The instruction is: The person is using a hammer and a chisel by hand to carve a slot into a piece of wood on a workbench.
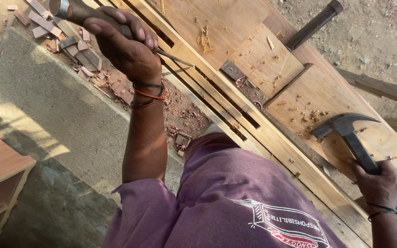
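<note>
the left hand point(125, 46) was clamped round a chisel point(76, 11) up at 11 o'clock, its thin steel blade angled toward the slotted plank point(272, 138). the right hand point(382, 186) was closed on 1 claw hammer point(352, 138) at 4 o'clock. i'd guess the hammer was head-heavy and stiff, best gripped low on the handle. 1 more dark tool point(313, 25) lay at 1 o'clock.

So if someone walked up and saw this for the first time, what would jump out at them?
Probably the left hand, raised at upper left and gripping a chisel by its wooden handle, red and black bands on the wrist. Next, the right hand at lower right holding a dark claw hammer over the long wooden frame, which is littered with chips. Offcuts lie on the ground at upper left.
</note>
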